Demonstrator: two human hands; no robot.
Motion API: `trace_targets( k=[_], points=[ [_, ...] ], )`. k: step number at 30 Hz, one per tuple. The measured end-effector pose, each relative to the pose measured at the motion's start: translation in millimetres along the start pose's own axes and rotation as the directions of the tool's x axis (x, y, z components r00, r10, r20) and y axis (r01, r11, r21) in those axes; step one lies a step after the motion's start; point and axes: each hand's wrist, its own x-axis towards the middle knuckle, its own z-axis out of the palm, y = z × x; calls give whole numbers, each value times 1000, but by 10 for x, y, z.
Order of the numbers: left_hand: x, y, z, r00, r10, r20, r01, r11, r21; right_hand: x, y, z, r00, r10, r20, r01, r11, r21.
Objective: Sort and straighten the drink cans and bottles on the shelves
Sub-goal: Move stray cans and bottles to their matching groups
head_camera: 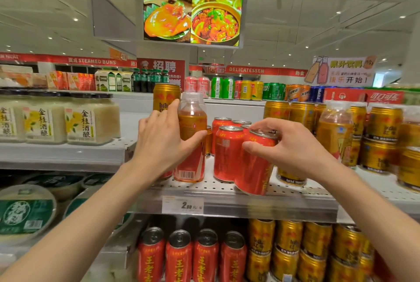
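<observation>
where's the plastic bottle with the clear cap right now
In the head view it stands left of centre on the perforated middle shelf: the plastic bottle, held by the left hand, just left of the red cans.

We have the left hand [163, 143] wrapped round an upright bottle [192, 136] near the front edge of the shelf [227, 193], thumb across its label. The right hand [288, 147] grips a red can [254, 168] by its top rim, tilted at the front edge, touching a second red can [227, 154] beside it. Gold cans [377, 140] crowd the shelf's right end.
</observation>
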Motion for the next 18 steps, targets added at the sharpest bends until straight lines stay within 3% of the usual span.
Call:
trace_targets(
  k=[6,18],
  points=[
    [73,13,52,1000,-25,-18,24,997,-80,15,41,50,998,-50,-26,46,989,-142],
    [-31,24,-3,999,-29,-43,13,941,-337,-165,109,122,988,-44,-148,29,994,-102]
  ],
)
